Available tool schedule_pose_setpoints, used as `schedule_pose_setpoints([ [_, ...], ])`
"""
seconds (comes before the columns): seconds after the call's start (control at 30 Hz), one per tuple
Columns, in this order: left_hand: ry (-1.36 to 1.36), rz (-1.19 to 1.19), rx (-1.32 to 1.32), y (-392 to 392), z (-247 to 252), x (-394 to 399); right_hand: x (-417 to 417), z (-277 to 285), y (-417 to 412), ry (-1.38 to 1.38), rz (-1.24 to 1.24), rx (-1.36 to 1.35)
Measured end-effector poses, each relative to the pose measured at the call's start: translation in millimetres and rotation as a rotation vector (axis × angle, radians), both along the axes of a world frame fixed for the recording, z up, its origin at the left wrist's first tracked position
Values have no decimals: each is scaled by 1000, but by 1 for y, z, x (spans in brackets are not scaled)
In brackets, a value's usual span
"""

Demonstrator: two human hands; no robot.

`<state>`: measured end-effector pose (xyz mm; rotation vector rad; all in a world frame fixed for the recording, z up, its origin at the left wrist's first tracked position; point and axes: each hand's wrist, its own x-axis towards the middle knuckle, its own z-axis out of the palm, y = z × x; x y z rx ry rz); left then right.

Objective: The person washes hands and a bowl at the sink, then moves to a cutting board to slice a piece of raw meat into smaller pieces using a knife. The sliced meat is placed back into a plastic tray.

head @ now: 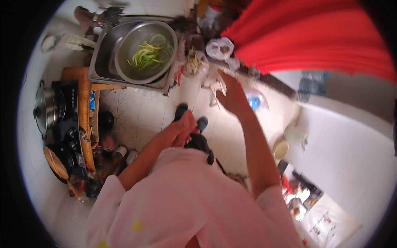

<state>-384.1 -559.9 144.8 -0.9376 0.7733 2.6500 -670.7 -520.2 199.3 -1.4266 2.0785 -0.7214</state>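
My right hand (230, 94) reaches forward with thumb and fingers apart, nothing visible between them. It is nearest to a small white stool (214, 88) and a white plastic bag (219, 48) beyond it. Close to my waist, my left hand (182, 126) is bent inward; blur hides whether the reddish shape there is its palm or something held. A large stainless steel bowl (125, 63) rests over the metal sink (100, 62), ahead and to the left, with long light-green vegetable strips (147, 55) inside. Beside the sink, a clear plastic bag (197, 63) contains yellowish vegetable pieces.
Left stands a wooden table (83, 124) with a black gas stove (72, 108), a steel pot (46, 108) and a wooden-lidded pan (55, 162). A red curtain (310, 34) hangs right. A clear bag with something blue (256, 100) lies on the tiled floor (149, 108); a yellowish basin (280, 148) is beyond.
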Motion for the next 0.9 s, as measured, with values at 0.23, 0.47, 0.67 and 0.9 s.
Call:
schedule_pose_setpoints([
  [0.23, 10, -14, -24, -5, 2, -8, -3, 26, -13, -850, -318, -15],
  [0.47, 35, -64, -57, -6, 9, -24, -10, 30, 6, -1488, -345, -142],
  [0.67, 27, -107, -13, -5, 15, -34, -11, 34, 22, -1558, -358, -188],
  [0.9, 15, -108, 11, -5, 12, -36, 1, 56, 17, -803, -507, -17],
])
